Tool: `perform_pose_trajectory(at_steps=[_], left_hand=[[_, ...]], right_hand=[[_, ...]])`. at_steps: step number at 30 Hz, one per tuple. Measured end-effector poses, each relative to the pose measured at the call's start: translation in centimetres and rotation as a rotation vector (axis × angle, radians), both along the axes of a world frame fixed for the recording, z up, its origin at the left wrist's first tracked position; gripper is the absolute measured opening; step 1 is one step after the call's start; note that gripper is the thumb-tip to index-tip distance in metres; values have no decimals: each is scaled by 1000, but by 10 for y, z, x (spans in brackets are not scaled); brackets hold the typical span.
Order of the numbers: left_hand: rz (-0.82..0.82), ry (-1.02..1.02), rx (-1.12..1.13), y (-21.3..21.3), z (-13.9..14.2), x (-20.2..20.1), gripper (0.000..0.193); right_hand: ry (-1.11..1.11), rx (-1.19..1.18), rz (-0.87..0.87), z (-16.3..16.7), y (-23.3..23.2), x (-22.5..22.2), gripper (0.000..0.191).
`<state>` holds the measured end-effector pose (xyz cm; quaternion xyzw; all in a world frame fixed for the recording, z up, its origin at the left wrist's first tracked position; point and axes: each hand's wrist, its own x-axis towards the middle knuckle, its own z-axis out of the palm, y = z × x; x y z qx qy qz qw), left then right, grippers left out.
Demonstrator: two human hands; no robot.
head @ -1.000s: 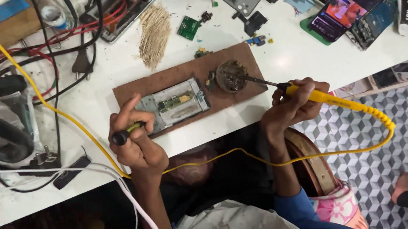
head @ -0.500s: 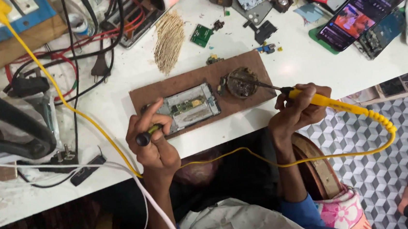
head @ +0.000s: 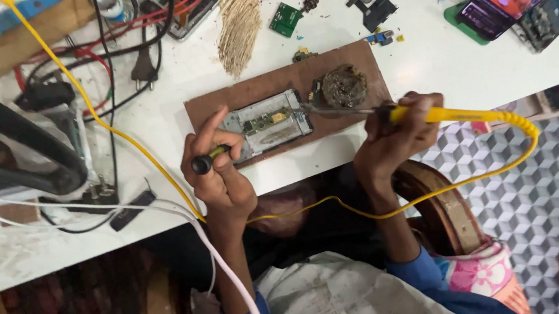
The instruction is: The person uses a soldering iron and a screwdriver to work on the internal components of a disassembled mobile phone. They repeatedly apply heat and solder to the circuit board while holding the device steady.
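Here the right hand (head: 394, 138) wraps its fingers around a yellow soldering iron (head: 422, 114), tip reaching the opened phone (head: 267, 123) on the brown board (head: 287, 83). The left hand (head: 218, 175) pinches a black-handled tool (head: 210, 160), probably a screwdriver, beside the phone, forefinger raised.
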<state>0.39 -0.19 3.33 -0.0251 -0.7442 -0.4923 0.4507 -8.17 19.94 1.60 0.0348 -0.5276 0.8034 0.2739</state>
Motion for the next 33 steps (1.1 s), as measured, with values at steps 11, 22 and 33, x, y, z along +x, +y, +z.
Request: perform_pose_trajectory(at_steps=[11, 22, 33], left_hand=[[17, -6, -68, -6, -2, -2, 38], [10, 75, -91, -4, -5, -4, 26], [22, -2, -102, -6, -3, -2, 29]], right_hand=[[65, 196, 20, -6, -16, 10, 32], [70, 189, 3, -6, -16, 12, 36], [258, 318, -66, -6, -15, 8, 29]])
